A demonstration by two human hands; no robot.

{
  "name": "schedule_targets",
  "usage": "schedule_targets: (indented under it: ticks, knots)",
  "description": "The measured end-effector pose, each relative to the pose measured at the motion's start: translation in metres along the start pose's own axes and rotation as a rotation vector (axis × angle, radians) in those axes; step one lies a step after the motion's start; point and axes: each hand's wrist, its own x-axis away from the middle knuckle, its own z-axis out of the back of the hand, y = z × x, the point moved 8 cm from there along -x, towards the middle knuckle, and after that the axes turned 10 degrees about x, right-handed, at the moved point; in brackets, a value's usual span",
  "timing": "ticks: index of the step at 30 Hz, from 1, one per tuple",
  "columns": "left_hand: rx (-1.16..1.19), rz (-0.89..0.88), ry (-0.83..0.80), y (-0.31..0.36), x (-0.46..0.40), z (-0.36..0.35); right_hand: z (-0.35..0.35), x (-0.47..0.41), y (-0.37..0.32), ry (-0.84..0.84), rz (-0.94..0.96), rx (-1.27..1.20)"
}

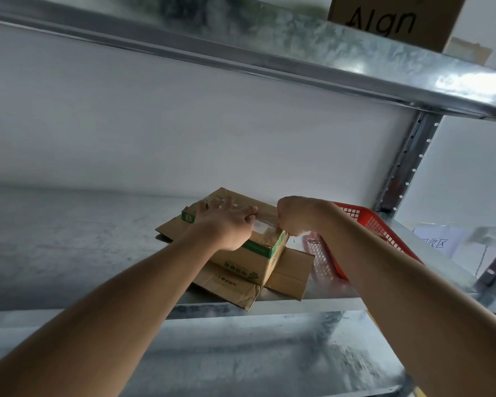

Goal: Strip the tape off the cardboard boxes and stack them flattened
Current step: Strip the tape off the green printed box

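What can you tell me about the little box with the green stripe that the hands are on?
The small box is brown cardboard with a green band and green print. It is not yet flattened and sits on flattened cardboard on a metal shelf, beside a red basket. The left hand presses its top; the right hand pinches clear tape stretched off it.

A shiny metal shelf (pixel 69 239) holds the things. Flat cardboard sheets (pixel 287 277) lie on it near the front edge, and one sheet pokes out past that edge. A red plastic basket (pixel 364 222) sits at the right end, just beside the cardboard.
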Motion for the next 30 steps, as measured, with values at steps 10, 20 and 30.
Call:
schedule_targets:
  ticks: [10, 20, 30]
  knots:
    - [0.102, -0.039, -0.024, 0.001, -0.006, -0.001, -0.016, 0.018, 0.002, -0.028, 0.083, -0.153]
    - [0.175, -0.044, -0.057, -0.002, -0.015, -0.007, -0.014, 0.030, 0.040, 0.189, 0.011, -0.774]
    - [0.138, -0.038, -0.081, 0.006, -0.004, 0.003, -0.030, 0.050, 0.046, 0.444, 0.044, -0.596]
